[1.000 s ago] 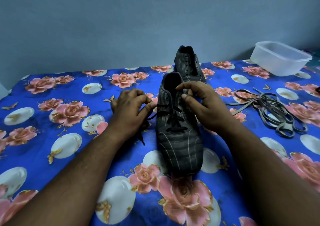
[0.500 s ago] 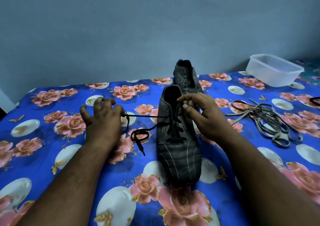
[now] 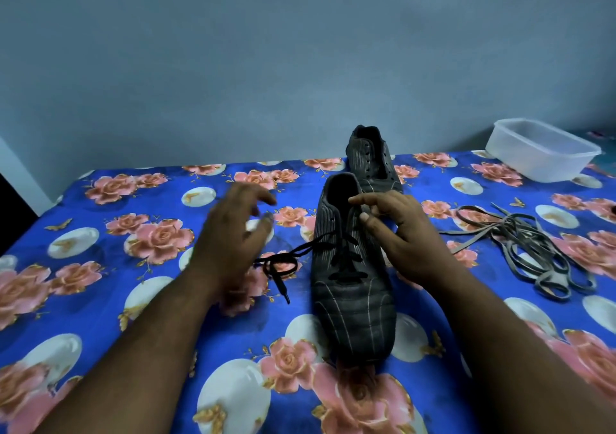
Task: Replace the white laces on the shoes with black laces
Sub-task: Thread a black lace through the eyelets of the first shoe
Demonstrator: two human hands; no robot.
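Nearby, dark striped shoe (image 3: 353,287) half-laced in black; right hand (image 3: 396,230) pinches its collar, left hand (image 3: 230,233) spread, empty.

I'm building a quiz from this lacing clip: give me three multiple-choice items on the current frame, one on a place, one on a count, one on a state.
1. Where does the heap of removed laces lie?
A. right of the near shoe
B. inside the tub
C. left of the left hand

2. How many shoes show?
A. one
B. two
C. three

3. The left hand is:
A. pinching the black lace
B. gripping the far shoe
C. open, holding nothing

Answers: 1 A, the heap is on the cloth past the right hand. 2 B, near shoe and far shoe. 3 C, fingers spread; black lace lies loose.
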